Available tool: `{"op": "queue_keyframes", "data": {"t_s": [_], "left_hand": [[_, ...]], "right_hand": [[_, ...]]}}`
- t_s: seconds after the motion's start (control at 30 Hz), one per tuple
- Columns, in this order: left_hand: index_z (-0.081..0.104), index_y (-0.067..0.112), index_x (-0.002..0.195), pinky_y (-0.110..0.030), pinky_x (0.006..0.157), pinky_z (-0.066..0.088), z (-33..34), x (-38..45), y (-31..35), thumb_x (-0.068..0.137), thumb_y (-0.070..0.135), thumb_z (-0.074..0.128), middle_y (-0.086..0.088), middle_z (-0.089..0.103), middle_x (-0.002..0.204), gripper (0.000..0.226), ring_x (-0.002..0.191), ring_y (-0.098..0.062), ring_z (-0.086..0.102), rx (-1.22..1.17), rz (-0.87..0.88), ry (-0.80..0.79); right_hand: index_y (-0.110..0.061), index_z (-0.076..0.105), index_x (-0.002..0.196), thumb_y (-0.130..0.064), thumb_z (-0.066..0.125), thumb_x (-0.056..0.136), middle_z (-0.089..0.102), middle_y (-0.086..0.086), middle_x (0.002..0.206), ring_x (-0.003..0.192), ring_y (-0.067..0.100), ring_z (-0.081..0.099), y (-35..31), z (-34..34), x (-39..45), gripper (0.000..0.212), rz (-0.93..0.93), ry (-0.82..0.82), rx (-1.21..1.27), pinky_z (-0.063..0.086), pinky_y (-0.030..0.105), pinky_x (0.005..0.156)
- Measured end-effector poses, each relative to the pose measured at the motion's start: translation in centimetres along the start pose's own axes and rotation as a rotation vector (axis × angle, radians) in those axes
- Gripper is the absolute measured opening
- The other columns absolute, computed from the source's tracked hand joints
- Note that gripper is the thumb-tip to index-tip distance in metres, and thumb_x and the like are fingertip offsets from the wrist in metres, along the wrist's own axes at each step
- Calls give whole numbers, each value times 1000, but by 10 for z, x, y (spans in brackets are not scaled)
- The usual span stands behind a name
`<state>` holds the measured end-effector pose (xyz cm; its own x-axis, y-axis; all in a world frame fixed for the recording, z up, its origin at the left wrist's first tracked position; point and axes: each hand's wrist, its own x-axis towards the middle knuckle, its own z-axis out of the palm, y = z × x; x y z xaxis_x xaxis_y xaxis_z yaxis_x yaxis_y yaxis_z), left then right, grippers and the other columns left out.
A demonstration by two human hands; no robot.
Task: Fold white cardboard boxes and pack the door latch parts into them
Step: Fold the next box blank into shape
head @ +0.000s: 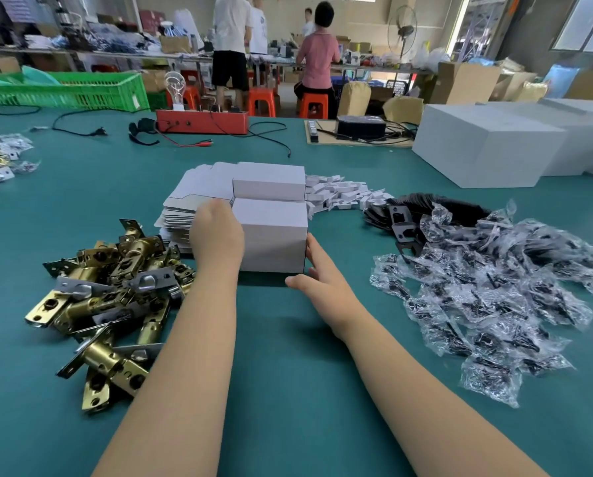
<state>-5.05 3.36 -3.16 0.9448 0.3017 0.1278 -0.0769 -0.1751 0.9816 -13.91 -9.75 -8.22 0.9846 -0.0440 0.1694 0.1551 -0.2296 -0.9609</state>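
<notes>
A: Although two boxes stand folded, how far along does the packing appear?

B: Early, by my judgement. The near box (pixel 272 235) and the far box (pixel 269 183) sit closed at mid-tabletop (pixel 288 356), one just behind the other; whether either holds parts cannot be told. A stack of flat blanks (pixel 181 215) lies at their left, and the piles of latches (pixel 112 287), black plates (pixel 405 222) and screw bags (pixel 494 287) look large, so much remains.

A: And the hands?

B: Both flank the near box. The left hand (pixel 217 232) rests at its left face, fingers bent forward over the blanks; whether they grip cannot be told. The right hand (pixel 317 273) touches the lower right corner, fingers straight and loosely spread, thumb on the tabletop, holding nothing.
</notes>
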Motion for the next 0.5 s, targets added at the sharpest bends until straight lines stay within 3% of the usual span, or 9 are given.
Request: {"op": "queue_keyframes", "data": {"t_s": [0.07, 0.13, 0.2, 0.27, 0.33, 0.4, 0.5], "left_hand": [[62, 11, 112, -36, 84, 39, -2, 24, 7, 95, 10, 36, -8, 61, 114, 31, 106, -30, 52, 202, 96, -14], [49, 7, 134, -39, 96, 38, -4, 49, 7, 93, 10, 42, -14, 51, 136, 41, 124, -34, 44, 447, 143, 33], [45, 4, 131, -44, 95, 37, -4, 68, 3, 91, 13, 47, -19, 47, 134, 40, 122, -37, 40, 739, 191, 99], [42, 2, 131, -44, 97, 35, -4, 83, -2, 93, 21, 51, -21, 45, 136, 44, 124, -36, 38, 936, 151, 79], [37, 0, 138, -43, 100, 35, -7, 96, -5, 93, 29, 56, -20, 45, 140, 57, 128, -35, 38, 956, -14, 45], [38, 1, 139, -44, 100, 37, -10, 104, -5, 90, 30, 60, -18, 47, 139, 61, 129, -34, 40, 907, -126, 13], [41, 4, 135, -45, 98, 37, -11, 103, -1, 88, 32, 65, -18, 51, 135, 60, 126, -34, 44, 971, -28, 33]], "right_hand": [[-52, 39, 123, -16, 53, 73, 49, -29, 129, 116, -16, 45, 1, -1, 1, 64, 23, 22, 23, 38, 5, 88], [-56, 40, 119, -20, 53, 71, 49, -26, 132, 121, -13, 42, 1, -2, 2, 62, 39, 44, 42, 37, 15, 97], [-57, 39, 118, -23, 54, 70, 46, -21, 137, 127, -6, 40, 2, -1, 2, 61, 51, 60, 49, 35, 24, 104], [-58, 39, 117, -24, 54, 70, 46, -19, 137, 125, -7, 41, 3, 0, 3, 61, 53, 63, 54, 37, 18, 97], [-59, 40, 116, -24, 55, 70, 47, -18, 136, 121, -11, 42, 4, 0, 3, 60, 62, 70, 62, 38, 11, 89], [-55, 40, 122, -24, 55, 70, 46, -16, 138, 122, -9, 42, 5, -1, 3, 62, 67, 76, 72, 37, 11, 91], [-44, 38, 135, -25, 55, 69, 44, -13, 142, 127, -1, 41, 8, -1, 4, 70, 79, 89, 78, 36, 20, 99]]}}
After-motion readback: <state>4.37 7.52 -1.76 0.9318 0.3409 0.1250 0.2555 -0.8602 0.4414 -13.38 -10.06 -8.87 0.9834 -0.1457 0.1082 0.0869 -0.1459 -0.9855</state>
